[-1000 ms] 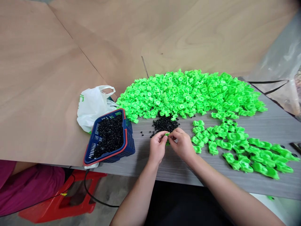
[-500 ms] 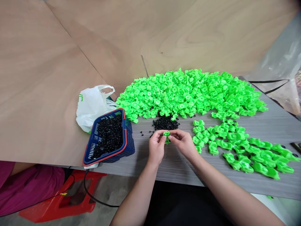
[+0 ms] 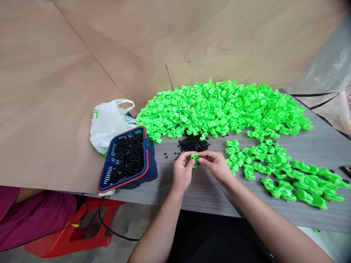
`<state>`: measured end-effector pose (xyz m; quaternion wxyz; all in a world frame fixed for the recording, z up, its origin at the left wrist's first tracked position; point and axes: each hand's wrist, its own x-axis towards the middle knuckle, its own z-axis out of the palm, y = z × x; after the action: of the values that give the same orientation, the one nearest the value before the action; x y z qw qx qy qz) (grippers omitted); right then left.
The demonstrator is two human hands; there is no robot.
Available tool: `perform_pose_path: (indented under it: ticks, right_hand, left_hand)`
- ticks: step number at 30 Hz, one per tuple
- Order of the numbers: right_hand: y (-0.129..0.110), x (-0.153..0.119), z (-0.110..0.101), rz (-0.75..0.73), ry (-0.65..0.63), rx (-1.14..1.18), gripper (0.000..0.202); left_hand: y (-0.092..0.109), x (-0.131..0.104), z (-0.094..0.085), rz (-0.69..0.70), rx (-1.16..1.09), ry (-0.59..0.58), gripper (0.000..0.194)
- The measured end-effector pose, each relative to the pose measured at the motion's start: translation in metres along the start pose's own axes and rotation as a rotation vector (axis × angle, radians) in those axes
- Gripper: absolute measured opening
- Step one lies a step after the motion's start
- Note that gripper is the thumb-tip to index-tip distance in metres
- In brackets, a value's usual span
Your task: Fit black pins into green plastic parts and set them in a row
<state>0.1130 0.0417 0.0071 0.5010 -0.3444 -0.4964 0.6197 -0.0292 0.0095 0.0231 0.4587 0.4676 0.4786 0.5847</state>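
Between my two hands is a small green plastic toy car body (image 3: 195, 159), with a dark wheel axle across its underside. My left hand (image 3: 183, 171) is closed on its left side, thumb in front. On the other side my right hand (image 3: 215, 166) pinches it with thumb and fingers. Just beyond my fingertips lies a heap of small black wheel axles (image 3: 194, 143) on the grey table. To the right, several green car bodies (image 3: 270, 159) lie in loose rows, some with black wheels showing.
A large pile of green car bodies (image 3: 219, 106) spreads across the back. At the left edge stands a blue basket (image 3: 149, 171) of black axles, beside a white plastic bag (image 3: 106, 122). Below are a red stool (image 3: 71, 237) and a person's magenta clothing (image 3: 38, 219).
The green car body has turned slightly between my fingers, and its dark axle shows at a different angle. Both hands stay in nearly the same place.
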Motion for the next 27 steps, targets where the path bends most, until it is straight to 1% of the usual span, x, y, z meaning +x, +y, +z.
perform_pose_path:
  ticks: [5, 13, 18, 23, 27]
  right_hand:
    - [-0.001, 0.000, -0.001, 0.002, -0.001, 0.001, 0.030]
    - [0.005, 0.000, -0.005, 0.005, -0.015, 0.010, 0.026]
    - [0.006, 0.000, -0.004, 0.017, 0.008, 0.010, 0.027]
    - [0.007, -0.003, 0.000, 0.001, 0.019, 0.002, 0.027]
    - [0.012, -0.007, 0.001, -0.065, -0.002, -0.146, 0.031]
  left_hand:
    - [-0.001, -0.001, 0.000, 0.001, 0.007, -0.017, 0.026]
    - [-0.004, -0.003, -0.001, 0.007, 0.027, -0.043, 0.025]
    - [-0.003, -0.003, -0.001, 0.002, 0.023, -0.055, 0.025]
    - [-0.007, -0.003, 0.001, -0.068, -0.079, -0.028, 0.025]
    - [-0.013, -0.002, 0.006, -0.162, -0.216, -0.038, 0.028]
